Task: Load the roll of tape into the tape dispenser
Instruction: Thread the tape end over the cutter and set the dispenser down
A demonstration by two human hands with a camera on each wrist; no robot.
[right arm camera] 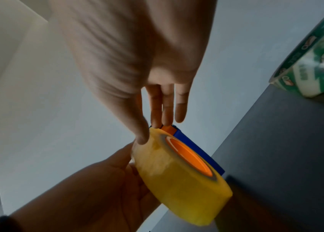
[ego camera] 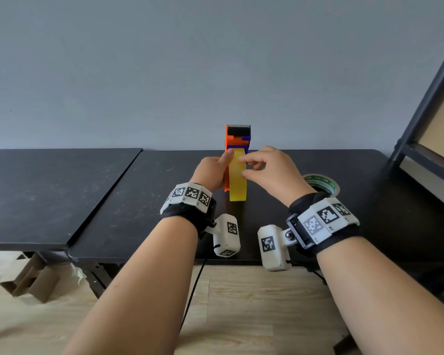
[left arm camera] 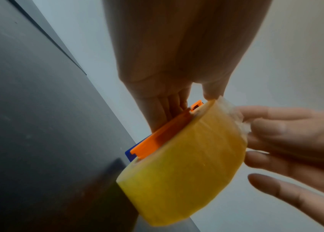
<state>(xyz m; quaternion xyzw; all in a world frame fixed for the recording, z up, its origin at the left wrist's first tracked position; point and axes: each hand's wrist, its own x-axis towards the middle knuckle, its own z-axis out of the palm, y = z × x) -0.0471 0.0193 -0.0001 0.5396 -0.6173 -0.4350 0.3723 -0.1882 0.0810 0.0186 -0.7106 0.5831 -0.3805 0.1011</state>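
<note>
Already the yellow roll of tape (ego camera: pixel 238 181) sits on the orange hub (right arm camera: pixel 189 154) of the tape dispenser (ego camera: pixel 237 139), so by my judgement the seating step is done and what remains is threading: freeing the loose end and leading it up to the roller and cutter at the top. Nearest, at about 6 o'clock from the roll in the head view, are the two wrists with their marker bands. The left hand (ego camera: pixel 212 172) comes in at 9 o'clock of the roll, its fingers (left arm camera: pixel 163 109) curled behind the orange side plate and its thumb lying on the roll's upper edge, so it is clamped on the dispenser and steadies it. The right hand (ego camera: pixel 269 167) is at 3 o'clock; its thumb and first fingers (right arm camera: pixel 156 113) are drawn together at the roll's top edge, where a pale, crinkled bit of film shows in the left wrist view, and the other fingers are spread apart; whether the loose end is truly pinched I cannot tell. The dispenser stands upright on the dark surface (ego camera: pixel 128 201), long axis vertical, cutter end pointing to 12 o'clock, the roll low at its base with its axle running 9 to 3 o'clock and its broad band facing the person. Farther at 3 o'clock a green-printed tape roll (ego camera: pixel 322 184) lies flat on the surface, well apart from the dispenser.
</note>
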